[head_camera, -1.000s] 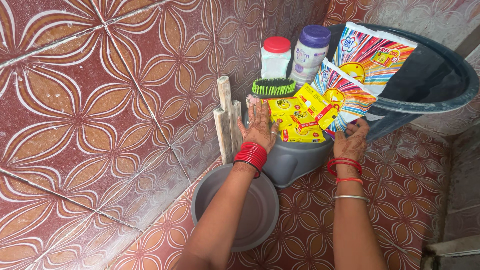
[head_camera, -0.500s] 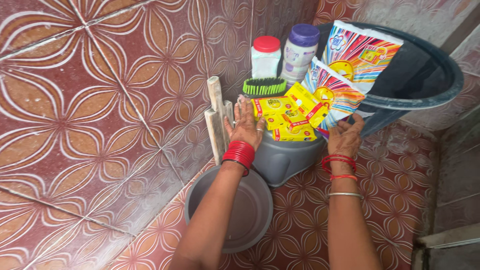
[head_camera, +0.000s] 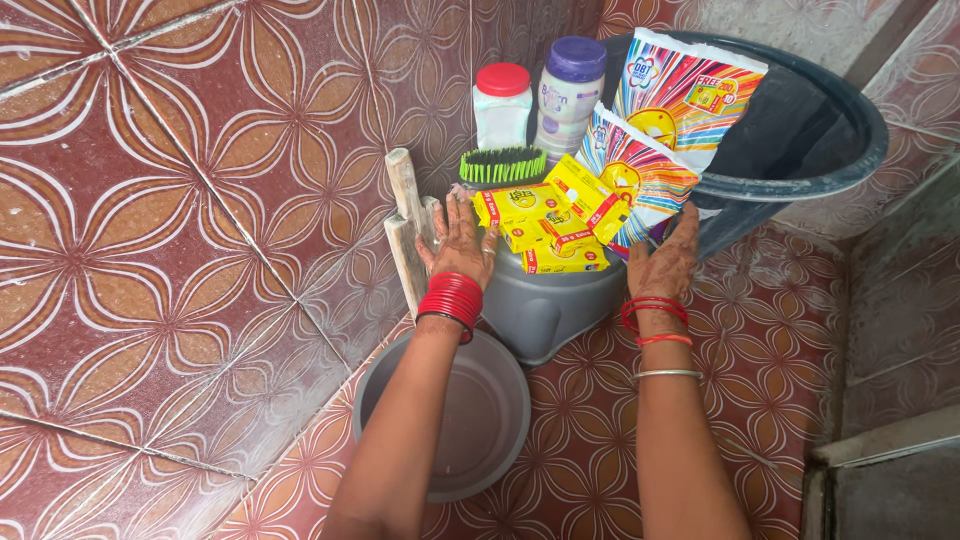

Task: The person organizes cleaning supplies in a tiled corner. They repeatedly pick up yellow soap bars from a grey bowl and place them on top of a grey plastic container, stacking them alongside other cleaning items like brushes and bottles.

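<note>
My left hand (head_camera: 458,242), with red bangles at the wrist, lies flat with fingers spread on the left rim of an upturned grey tub (head_camera: 545,305), touching the yellow soap boxes (head_camera: 545,222) stacked on it. My right hand (head_camera: 665,262) rests against the tub's right edge, with its fingertips at the bottom of a colourful detergent packet (head_camera: 635,170). A green scrub brush (head_camera: 503,165) lies behind the boxes. Neither hand has closed around anything.
A red-lidded jar (head_camera: 501,103), a purple-lidded bottle (head_camera: 568,88) and a second packet (head_camera: 685,90) stand behind. A dark bucket (head_camera: 800,180) leans at the right, a wooden bat (head_camera: 408,235) stands against the tiled wall, and a round grey basin (head_camera: 470,420) sits on the floor under my left arm.
The view has drifted, so everything sits further left in the frame. Both hands stay on the tub's sides; my right hand's fingers have straightened against the packet.
</note>
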